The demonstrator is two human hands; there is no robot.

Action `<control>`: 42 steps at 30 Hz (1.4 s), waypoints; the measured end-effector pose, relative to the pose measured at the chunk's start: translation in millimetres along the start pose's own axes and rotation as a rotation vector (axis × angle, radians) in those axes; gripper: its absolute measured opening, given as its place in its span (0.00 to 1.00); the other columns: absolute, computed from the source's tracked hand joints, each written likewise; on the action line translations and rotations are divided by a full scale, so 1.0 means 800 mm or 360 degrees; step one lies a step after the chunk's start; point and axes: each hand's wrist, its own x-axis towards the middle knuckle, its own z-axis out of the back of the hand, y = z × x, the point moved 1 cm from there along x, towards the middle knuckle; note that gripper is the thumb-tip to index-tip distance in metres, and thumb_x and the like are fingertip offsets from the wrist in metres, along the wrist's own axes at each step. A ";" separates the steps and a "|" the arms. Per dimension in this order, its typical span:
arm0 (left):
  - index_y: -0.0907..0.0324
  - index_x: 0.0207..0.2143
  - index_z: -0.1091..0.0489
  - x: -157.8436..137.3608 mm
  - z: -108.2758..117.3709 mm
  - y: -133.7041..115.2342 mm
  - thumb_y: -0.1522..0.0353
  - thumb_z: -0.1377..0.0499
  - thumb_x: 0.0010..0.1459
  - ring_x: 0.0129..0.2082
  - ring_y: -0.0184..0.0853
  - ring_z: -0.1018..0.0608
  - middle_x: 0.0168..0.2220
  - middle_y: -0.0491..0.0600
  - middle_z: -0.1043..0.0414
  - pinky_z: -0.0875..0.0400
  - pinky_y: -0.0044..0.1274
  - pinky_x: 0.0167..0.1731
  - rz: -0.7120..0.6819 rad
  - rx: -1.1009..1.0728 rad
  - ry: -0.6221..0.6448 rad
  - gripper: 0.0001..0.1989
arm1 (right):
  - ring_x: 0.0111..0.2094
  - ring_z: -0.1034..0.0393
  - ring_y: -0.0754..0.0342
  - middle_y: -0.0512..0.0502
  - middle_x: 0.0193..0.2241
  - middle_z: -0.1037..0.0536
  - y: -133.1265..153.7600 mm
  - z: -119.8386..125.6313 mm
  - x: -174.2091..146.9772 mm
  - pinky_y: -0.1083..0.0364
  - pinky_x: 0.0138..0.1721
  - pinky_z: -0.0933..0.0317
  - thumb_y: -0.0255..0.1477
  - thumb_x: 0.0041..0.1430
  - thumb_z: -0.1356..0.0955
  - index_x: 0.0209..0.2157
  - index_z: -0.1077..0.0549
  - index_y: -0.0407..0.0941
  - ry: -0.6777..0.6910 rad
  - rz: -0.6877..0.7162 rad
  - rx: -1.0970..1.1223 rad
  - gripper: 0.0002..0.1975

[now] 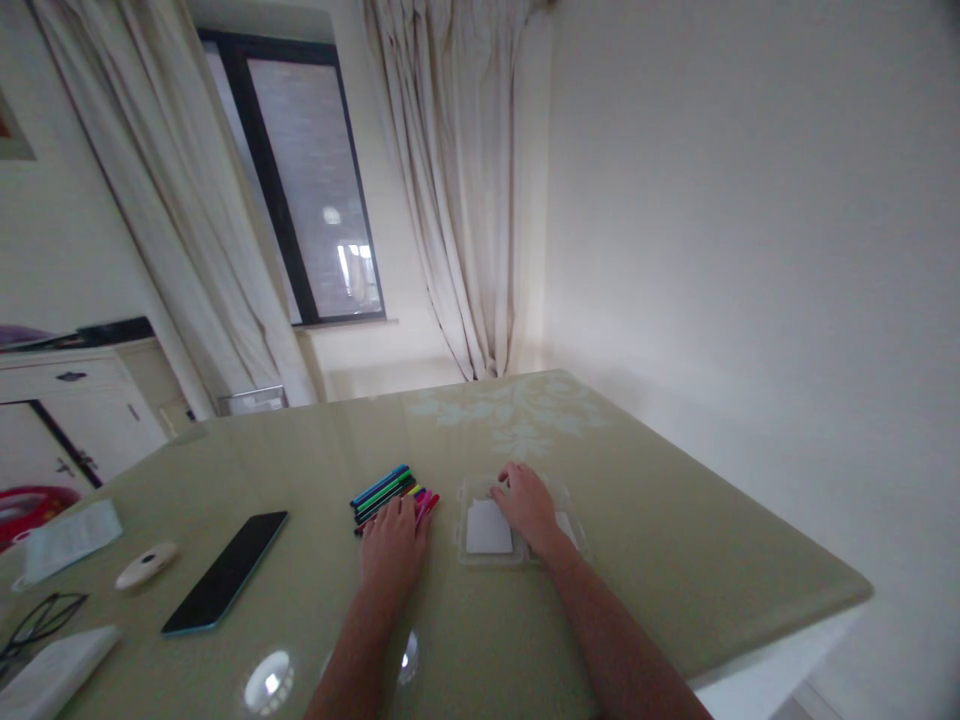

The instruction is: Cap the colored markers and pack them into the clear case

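Note:
Several coloured felt-tip markers (382,492), blue, green, black, yellow, pink and red, lie in a bunch on the table. My left hand (394,540) is over their near end, its fingers bent down around them, with pink and red markers beside the thumb. To the right lies a clear plastic case (491,560) holding white cards (487,528) in two parts. My right hand (529,505) is over the middle of the case, fingers apart and slightly curled, the thumb by the top of the left card. The right hand partly hides the other white card.
On the left of the green-covered table (315,460) lie a black phone (225,572), a white oval object (146,566), a face mask (71,540), dark-framed glasses (41,625) and a white packet (56,670). A wall runs along the right side.

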 end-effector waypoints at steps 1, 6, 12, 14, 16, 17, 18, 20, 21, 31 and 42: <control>0.60 0.44 0.28 0.000 0.000 -0.001 0.60 0.48 0.70 0.47 0.48 0.23 0.45 0.57 0.25 0.33 0.34 0.46 0.0002 -0.0005 0.0026 0.14 | 0.44 0.27 0.46 0.39 0.41 0.21 -0.001 -0.001 0.000 0.53 0.43 0.41 0.27 0.58 0.31 0.41 0.23 0.43 0.0010 0.0014 -0.0024 0.09; 0.56 0.45 0.28 0.000 -0.003 -0.004 0.62 0.47 0.69 0.49 0.43 0.24 0.48 0.54 0.26 0.34 0.31 0.49 -0.0041 -0.0080 0.0094 0.11 | 0.47 0.28 0.46 0.40 0.43 0.22 -0.004 -0.001 0.001 0.53 0.47 0.41 0.22 0.57 0.32 0.43 0.23 0.44 0.0032 0.0064 -0.0088 0.12; 0.56 0.43 0.27 0.002 -0.001 0.001 0.61 0.46 0.69 0.50 0.44 0.25 0.46 0.54 0.26 0.34 0.32 0.49 -0.0047 -0.0101 0.0067 0.12 | 0.49 0.29 0.45 0.40 0.45 0.22 0.001 0.000 -0.001 0.53 0.49 0.41 0.21 0.59 0.33 0.44 0.23 0.44 0.0039 0.0085 -0.0085 0.13; 0.56 0.39 0.27 0.003 0.001 0.003 0.58 0.46 0.68 0.49 0.45 0.25 0.44 0.53 0.26 0.34 0.33 0.47 -0.0002 -0.0090 0.0038 0.13 | 0.49 0.30 0.45 0.40 0.46 0.22 0.005 0.000 -0.003 0.53 0.49 0.41 0.22 0.60 0.33 0.45 0.23 0.45 0.0044 0.0110 -0.0088 0.12; 0.56 0.38 0.26 0.003 0.004 0.005 0.55 0.45 0.67 0.48 0.47 0.25 0.43 0.54 0.26 0.33 0.34 0.46 0.0064 -0.0067 0.0001 0.15 | 0.49 0.30 0.45 0.40 0.46 0.21 0.008 0.001 -0.004 0.52 0.49 0.41 0.22 0.61 0.33 0.44 0.23 0.45 0.0055 0.0123 -0.0094 0.12; 0.56 0.39 0.26 0.003 0.005 0.006 0.54 0.44 0.66 0.48 0.47 0.25 0.43 0.54 0.26 0.33 0.35 0.46 0.0089 -0.0056 -0.0015 0.16 | 0.49 0.30 0.45 0.40 0.46 0.21 0.008 0.001 -0.005 0.52 0.49 0.41 0.22 0.61 0.33 0.44 0.22 0.45 0.0059 0.0123 -0.0097 0.12; 0.56 0.40 0.25 0.002 0.006 0.007 0.54 0.43 0.65 0.48 0.48 0.25 0.44 0.54 0.26 0.32 0.35 0.46 0.0105 -0.0050 -0.0029 0.16 | 0.50 0.30 0.45 0.40 0.46 0.22 0.008 0.001 -0.005 0.52 0.49 0.41 0.22 0.61 0.33 0.44 0.22 0.45 0.0062 0.0119 -0.0100 0.11; 0.54 0.43 0.25 0.002 0.007 0.011 0.55 0.43 0.65 0.49 0.49 0.26 0.45 0.54 0.26 0.32 0.36 0.46 0.0111 -0.0061 -0.0044 0.15 | 0.50 0.30 0.45 0.40 0.47 0.22 0.007 0.001 -0.005 0.52 0.49 0.41 0.23 0.62 0.33 0.45 0.22 0.44 0.0067 0.0111 -0.0105 0.11; 0.53 0.43 0.24 0.002 0.008 0.013 0.55 0.43 0.65 0.49 0.49 0.26 0.45 0.53 0.26 0.32 0.36 0.47 0.0109 -0.0072 -0.0042 0.14 | 0.50 0.30 0.45 0.41 0.47 0.22 0.007 0.002 -0.005 0.53 0.49 0.41 0.23 0.63 0.33 0.45 0.23 0.44 0.0068 0.0108 -0.0109 0.11; 0.61 0.65 0.36 -0.001 -0.008 0.008 0.54 0.47 0.67 0.62 0.51 0.32 0.66 0.61 0.36 0.37 0.39 0.60 0.0166 0.0123 -0.0035 0.30 | 0.50 0.31 0.46 0.40 0.47 0.23 0.005 0.001 -0.002 0.52 0.49 0.42 0.24 0.64 0.33 0.46 0.23 0.44 0.0084 0.0056 -0.0172 0.11; 0.67 0.70 0.44 0.005 -0.026 0.008 0.50 0.55 0.68 0.70 0.47 0.40 0.71 0.60 0.46 0.52 0.42 0.69 0.0173 0.0240 0.0109 0.38 | 0.50 0.31 0.46 0.41 0.47 0.23 0.009 0.001 -0.003 0.53 0.48 0.42 0.25 0.67 0.34 0.45 0.23 0.45 0.0099 0.0040 -0.0235 0.10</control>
